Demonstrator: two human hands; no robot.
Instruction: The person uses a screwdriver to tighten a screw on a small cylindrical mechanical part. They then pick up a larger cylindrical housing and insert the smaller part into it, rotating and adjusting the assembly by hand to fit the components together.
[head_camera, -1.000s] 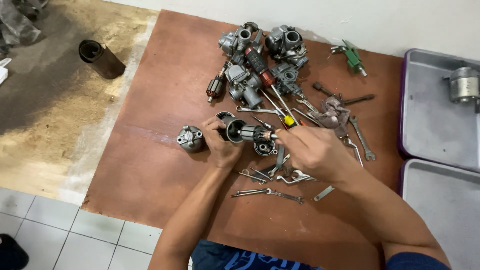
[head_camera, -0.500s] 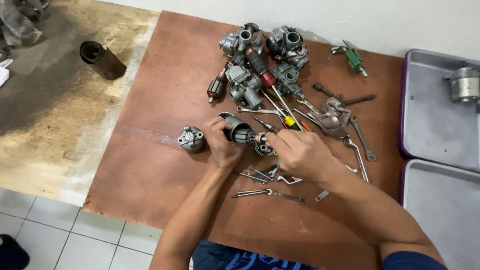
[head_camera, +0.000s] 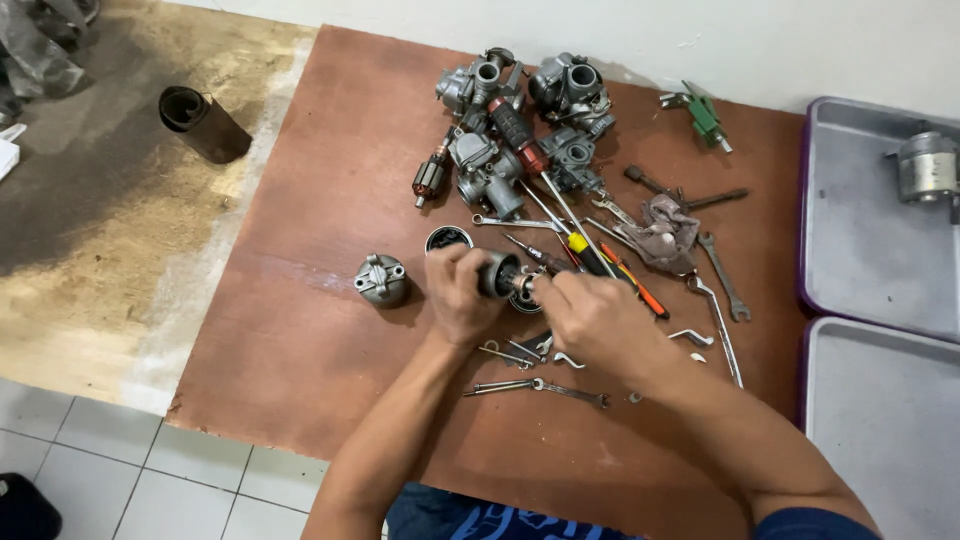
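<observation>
**Both hands on a small dark cylinder, mid-frame**

Counter (head_camera: 330, 330): reddish-brown board, fills the centre of the frame; bare worn wood to its left, white tile floor lower left.

Two grey trays (head_camera: 860, 260) at the right edge, one above the other. Upper one carries a round metal part (head_camera: 925, 165).

Cluster of grey carburettor bodies (head_camera: 540, 110) at top centre of the counter, packed close together. A red-handled screwdriver (head_camera: 520, 135) lies across them, shaft running down-right.

Black cylinder (head_camera: 205, 122) on its side, upper left, on the bare wood, well apart from everything else.

Left hand (head_camera: 458, 295): centre of frame, fingers curled shut around a small dark cylindrical part (head_camera: 497, 274), gripping it from the left.

Right hand (head_camera: 590, 318): just right of the left, fingers bent in, fingertips pinched at the right end of the same part. Cannot tell what, if anything, sits between the fingertips.

Crumpled rag (head_camera: 665, 232) right of centre, among spanners (head_camera: 722, 275).

Grey finned cap (head_camera: 381, 280) just left of the left hand, apart from it.

Small armature (head_camera: 430, 180) with copper winding, left of the carburettor cluster.

Green tool (head_camera: 705, 115) upper right, near the wall.

Thin pliers-like tool (head_camera: 540, 388) below the hands.
</observation>
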